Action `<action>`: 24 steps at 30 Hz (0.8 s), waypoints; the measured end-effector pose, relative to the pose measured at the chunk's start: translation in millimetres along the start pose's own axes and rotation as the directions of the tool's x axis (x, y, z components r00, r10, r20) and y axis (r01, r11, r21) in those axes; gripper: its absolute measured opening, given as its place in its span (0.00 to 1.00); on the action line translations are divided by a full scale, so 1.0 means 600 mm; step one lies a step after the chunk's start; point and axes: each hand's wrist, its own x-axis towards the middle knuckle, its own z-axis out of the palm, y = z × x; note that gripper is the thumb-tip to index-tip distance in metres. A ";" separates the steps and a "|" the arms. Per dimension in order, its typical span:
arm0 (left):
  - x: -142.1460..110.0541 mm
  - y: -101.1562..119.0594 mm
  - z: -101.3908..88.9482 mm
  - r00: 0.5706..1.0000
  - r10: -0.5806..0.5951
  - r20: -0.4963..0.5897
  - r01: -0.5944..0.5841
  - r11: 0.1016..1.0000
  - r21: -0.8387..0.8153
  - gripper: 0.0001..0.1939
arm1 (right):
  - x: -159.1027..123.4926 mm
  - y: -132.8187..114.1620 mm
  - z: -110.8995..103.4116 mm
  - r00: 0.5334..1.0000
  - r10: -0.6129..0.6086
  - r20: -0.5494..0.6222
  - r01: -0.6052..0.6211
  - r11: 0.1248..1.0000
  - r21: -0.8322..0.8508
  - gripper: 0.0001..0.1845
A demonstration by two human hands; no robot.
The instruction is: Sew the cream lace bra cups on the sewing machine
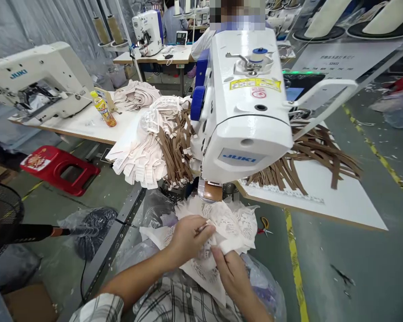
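Observation:
Pale pink lace fabric pieces lie over my lap, just below the head of a white sewing machine. My left hand pinches the lace piece, thumb against curled fingers. From the right, my right hand grips the edge of the same fabric, close to the left fingertips. The exact part between the fingers is partly hidden. On the machine table's left lie a bundle of brown straps and a stack of pale fabric pieces with tags.
More brown straps spread over the right tabletop. A yellow-capped bottle stands near another sewing machine. A red stool and fan stand left. Small yellow-handled snips appear beside the lace. A co-worker sits behind the machine.

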 end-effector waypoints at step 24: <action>0.001 -0.029 -0.006 0.984 0.174 -0.046 -0.163 0.969 0.187 0.16 | -0.014 -0.006 -0.089 0.921 -0.086 0.381 0.049 0.993 0.105 0.23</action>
